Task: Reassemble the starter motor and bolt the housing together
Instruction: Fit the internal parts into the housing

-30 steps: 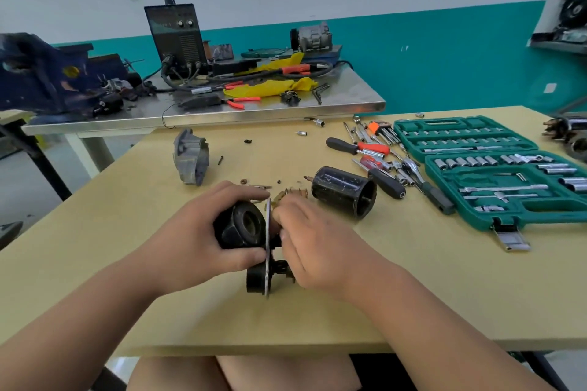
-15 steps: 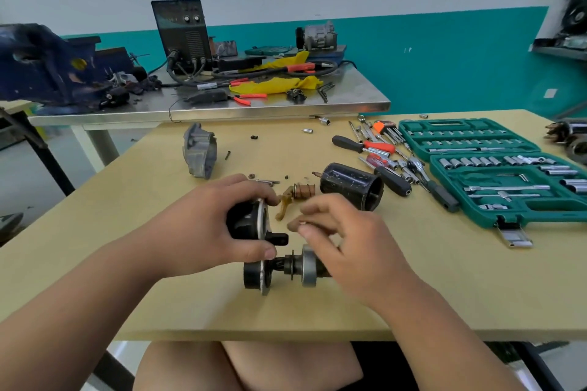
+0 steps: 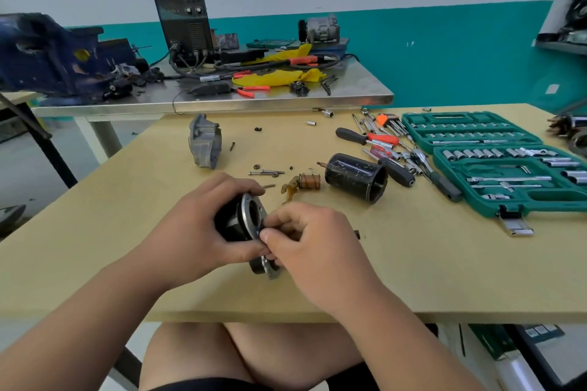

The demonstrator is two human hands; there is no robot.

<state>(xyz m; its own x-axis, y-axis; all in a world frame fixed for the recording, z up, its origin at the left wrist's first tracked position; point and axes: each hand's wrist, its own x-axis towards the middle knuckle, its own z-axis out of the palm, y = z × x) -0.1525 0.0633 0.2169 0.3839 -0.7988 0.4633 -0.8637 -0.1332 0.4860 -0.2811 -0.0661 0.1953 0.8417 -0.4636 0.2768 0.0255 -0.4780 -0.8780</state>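
Head view: left hand (image 3: 203, 232) grips the solenoid end plate (image 3: 251, 216); right hand (image 3: 314, 244) pinches a small part, likely seating it; alignment comes next.

I'm looking into a mechanic's workshop: a blue bench vise (image 3: 47, 54), a welding machine (image 3: 187, 25) on a steel worktop (image 3: 349, 95), and an open green socket set (image 3: 495, 162) beside screwdrivers (image 3: 368, 138).

Tan desk (image 3: 127, 247). Just beyond the fingers (image 3: 286, 219): loose bolts (image 3: 265, 172), a copper coil (image 3: 309, 181) and a black cylinder housing (image 3: 355, 178) lying on its side. Further beyond and left of the fingers: grey cast cover (image 3: 205, 143). Beyond-right: screwdrivers (image 3: 365, 138). Well apart to the right: open green socket case (image 3: 508, 168). Small dark bit (image 3: 356, 234) near the fingers, on their right.
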